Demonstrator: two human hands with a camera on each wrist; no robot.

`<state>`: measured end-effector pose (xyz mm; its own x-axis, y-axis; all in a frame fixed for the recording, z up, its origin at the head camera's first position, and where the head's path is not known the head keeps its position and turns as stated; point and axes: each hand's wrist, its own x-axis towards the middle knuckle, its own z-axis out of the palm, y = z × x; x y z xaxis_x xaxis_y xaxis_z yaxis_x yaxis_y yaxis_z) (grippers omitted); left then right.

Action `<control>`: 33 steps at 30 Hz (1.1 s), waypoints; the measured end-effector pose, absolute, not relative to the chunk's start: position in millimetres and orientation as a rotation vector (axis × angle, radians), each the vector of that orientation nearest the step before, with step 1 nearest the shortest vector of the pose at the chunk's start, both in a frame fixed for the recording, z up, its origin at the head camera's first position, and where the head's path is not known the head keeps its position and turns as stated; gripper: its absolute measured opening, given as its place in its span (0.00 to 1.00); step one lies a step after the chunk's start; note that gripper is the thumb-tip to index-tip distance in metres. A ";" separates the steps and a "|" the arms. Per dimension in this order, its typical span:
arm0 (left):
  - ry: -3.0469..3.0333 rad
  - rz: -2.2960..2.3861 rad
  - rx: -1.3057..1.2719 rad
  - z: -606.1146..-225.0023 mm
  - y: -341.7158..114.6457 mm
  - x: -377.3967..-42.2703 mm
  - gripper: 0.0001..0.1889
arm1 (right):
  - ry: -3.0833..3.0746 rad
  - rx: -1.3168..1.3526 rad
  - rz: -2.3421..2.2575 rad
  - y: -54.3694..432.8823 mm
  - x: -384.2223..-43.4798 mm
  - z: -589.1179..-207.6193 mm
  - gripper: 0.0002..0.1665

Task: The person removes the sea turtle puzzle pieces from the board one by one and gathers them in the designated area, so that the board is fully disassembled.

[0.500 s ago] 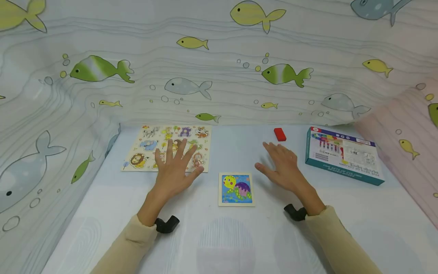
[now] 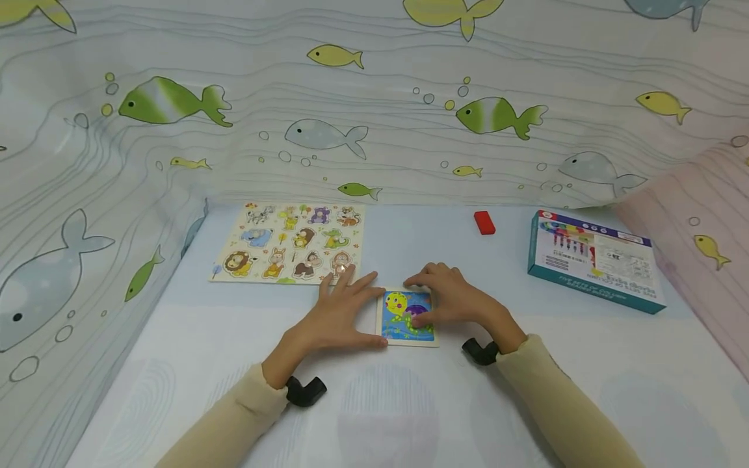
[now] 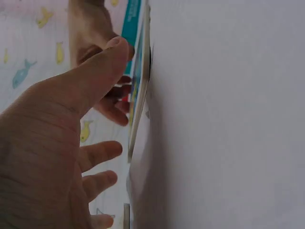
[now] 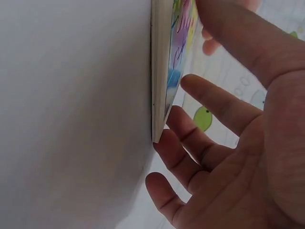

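Observation:
A small square turtle puzzle [image 2: 407, 335] lies flat on the white cloth, with a yellow and purple turtle on a blue ground inside a pale wooden frame. My left hand [image 2: 336, 318] spreads its fingers at the puzzle's left side, thumb at the lower left corner and index finger at the upper left. From the right, my right hand [image 2: 459, 296] reaches over the puzzle, its thumb over the turtle and its fingers bent near the far right edge. In the right wrist view the puzzle's wooden edge [image 4: 161, 95] stands between those fingers and the cloth.
A larger animal puzzle board [image 2: 263, 250] lies at the back left, near my left fingertips. Behind my right hand is a red block [image 2: 484, 222]. A flat teal-edged box [image 2: 597, 260] lies at the back right. A fish-print curtain [image 2: 246, 156] closes off the back.
Both hands have come inward and toward me to the turtle puzzle, the left from over the animal board and the right from near the red block. The head view has shifted slightly.

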<state>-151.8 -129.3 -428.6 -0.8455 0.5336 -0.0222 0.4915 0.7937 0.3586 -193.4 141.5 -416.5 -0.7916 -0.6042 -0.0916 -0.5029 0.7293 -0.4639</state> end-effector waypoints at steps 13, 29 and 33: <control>2.881 0.494 0.957 -440.6 -131.0 -159.6 0.34 | 2.639 -0.861 -0.679 140.5 -206.5 -417.1 0.37; 2.919 0.511 1.065 -454.8 -134.6 -161.4 0.36 | 2.562 -0.939 -0.772 144.1 -214.1 -428.4 0.37; 2.901 0.514 1.070 -454.7 -134.1 -162.7 0.35 | 2.548 -0.948 -0.767 142.4 -218.3 -426.8 0.35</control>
<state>-162.7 -134.1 -454.7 -0.7667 0.6333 0.1053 0.6309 0.7130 0.3059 -218.3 142.4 -426.8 -0.7306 -0.6750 -0.1031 -0.5060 0.6366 -0.5820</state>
